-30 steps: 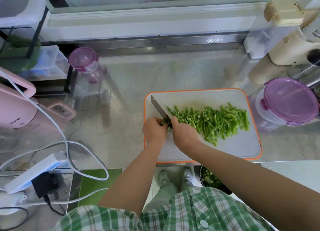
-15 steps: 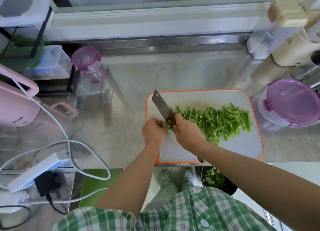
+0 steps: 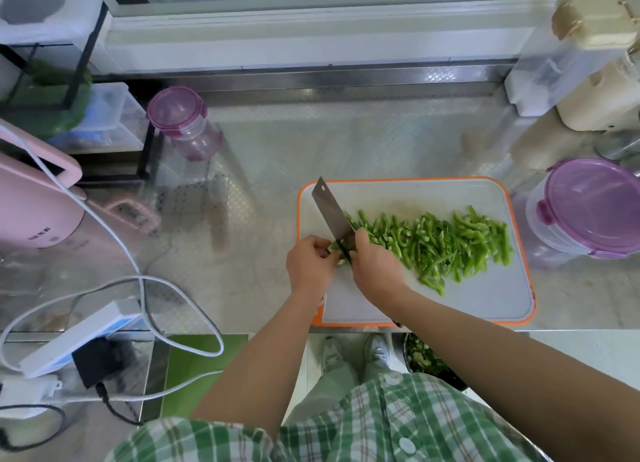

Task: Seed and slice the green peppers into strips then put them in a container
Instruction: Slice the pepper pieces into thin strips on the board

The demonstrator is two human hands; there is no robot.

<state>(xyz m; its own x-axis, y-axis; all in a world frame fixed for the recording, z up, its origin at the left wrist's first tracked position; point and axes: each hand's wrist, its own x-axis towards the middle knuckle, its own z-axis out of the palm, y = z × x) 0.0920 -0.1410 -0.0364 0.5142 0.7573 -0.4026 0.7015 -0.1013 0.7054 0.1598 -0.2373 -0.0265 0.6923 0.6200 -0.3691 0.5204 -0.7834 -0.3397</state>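
Both hands meet at the left part of the board (image 3: 485, 298), which lies on the steel bench (image 3: 270, 170) with its orange rim at the bench's near edge. The left hand (image 3: 310, 265) has its fingers curled down on a small pepper piece (image 3: 333, 247), pinning it to the board. The right hand (image 3: 375, 269) is clamped round the handle of the knife (image 3: 332, 215), knuckles nearly touching the left hand's fingertips. The handle itself is hidden under the hand. The blade points away toward the board's far left corner, its flat side tilted into view and its heel meeting the pepper piece between the two hands. To the right of the blade a loose heap of cut green strips (image 3: 446, 243) spreads across the middle of the board, reaching close to its right edge. Just beyond that edge a clear tub (image 3: 595, 208) stands on the bench with its purple lid on. A smaller jar (image 3: 180, 122) with a like purple lid stands well apart at the far left, near a black-framed rack. A pink appliance (image 3: 31, 208) sits at the left edge, and a white cable (image 3: 166, 285) loops from it across the bench to a power strip (image 3: 79, 337) at the near left. Below the bench, beside the person's shoes, a dark bowl (image 3: 426, 361) holds green scraps.
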